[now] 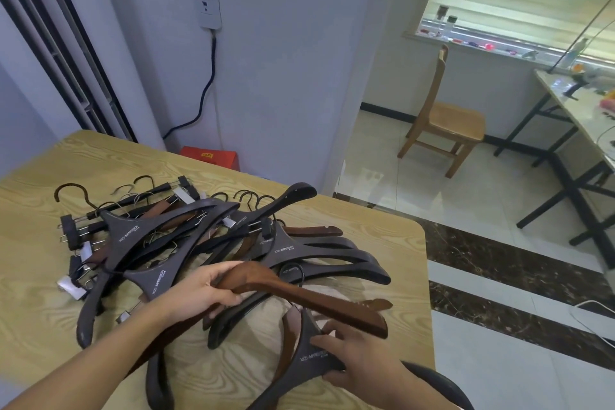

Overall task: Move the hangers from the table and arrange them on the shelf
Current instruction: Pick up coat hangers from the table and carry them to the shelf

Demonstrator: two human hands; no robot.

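The left hand [203,289] grips a brown hanger [299,293] and the right hand [359,359] holds a black hanger [309,356], above the heap [186,240] on the wooden table [50,276] beside a pale wall [283,60].

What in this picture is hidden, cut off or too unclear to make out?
- Shelf: not in the head view at all.
- Number of hangers in the pile: they overlap and cover each other.
- Black hanger under the right hand: its lower end is cut off by the bottom edge.
- Small items on the windowsill: too small and blurred to name.
- Left hand covers the middle of the brown hanger.
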